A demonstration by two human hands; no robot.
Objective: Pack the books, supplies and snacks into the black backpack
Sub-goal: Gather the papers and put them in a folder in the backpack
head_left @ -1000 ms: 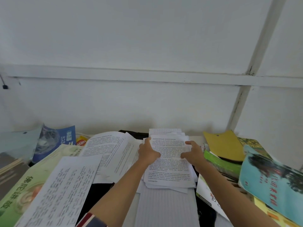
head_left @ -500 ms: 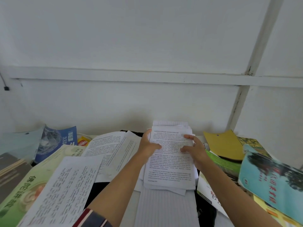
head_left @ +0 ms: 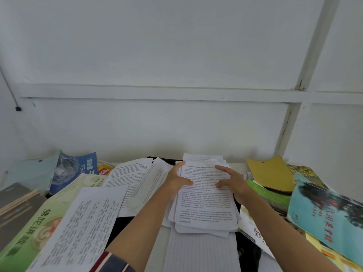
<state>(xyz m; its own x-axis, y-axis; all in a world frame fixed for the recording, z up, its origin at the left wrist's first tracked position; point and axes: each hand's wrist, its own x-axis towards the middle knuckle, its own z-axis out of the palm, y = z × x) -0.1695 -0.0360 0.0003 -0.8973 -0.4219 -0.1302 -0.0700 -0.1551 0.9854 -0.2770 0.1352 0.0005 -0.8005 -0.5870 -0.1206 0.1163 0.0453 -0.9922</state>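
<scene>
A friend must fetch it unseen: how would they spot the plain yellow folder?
Follow the white wall's vertical beam down to the book pile on the right. The yellow folder lies at its back, atop a green book. Unlike its picture-covered neighbours, it is plain mustard with one small punched hole.

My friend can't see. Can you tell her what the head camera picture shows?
A left hand and right hand press the sides of a paper stack in front of a white wall. Loose sheets and a green book lie to the left, and more books are piled at right.
</scene>
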